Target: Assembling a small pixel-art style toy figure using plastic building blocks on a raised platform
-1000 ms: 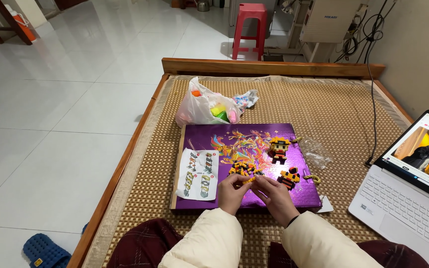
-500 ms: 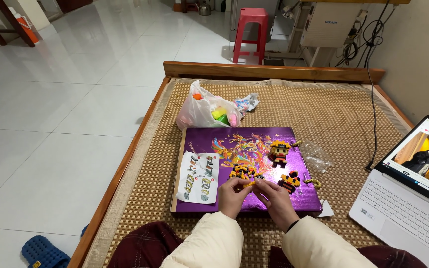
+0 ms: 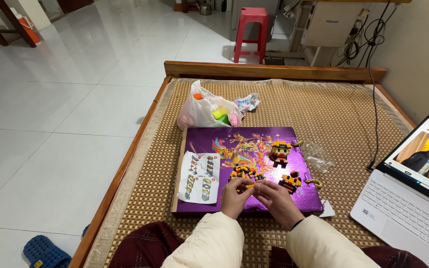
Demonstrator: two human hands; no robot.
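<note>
My left hand (image 3: pixel 235 197) and my right hand (image 3: pixel 276 199) meet over the near edge of a flat purple box (image 3: pixel 254 141) and pinch a small yellow brick piece (image 3: pixel 247 186) between their fingertips. Just beyond the fingers lies a heap of small orange, yellow and black bricks (image 3: pixel 243 172). A built brick figure (image 3: pixel 280 151) with an orange top stands further back on the box. A smaller orange and black brick build (image 3: pixel 291 180) lies right of my right hand. A white instruction sheet (image 3: pixel 200 176) lies on the box's left part.
The box rests on a woven mat (image 3: pixel 323 114) on a wooden-framed platform (image 3: pixel 274 70). A white plastic bag (image 3: pixel 209 110) with colourful contents sits behind the box. An open laptop (image 3: pixel 413 198) stands at the right, a cable (image 3: pixel 374 124) beside it. A red stool (image 3: pixel 251 30) stands beyond on a tiled floor.
Both hands stay together at the box's near edge with only small finger movements. The view has shifted slightly.
</note>
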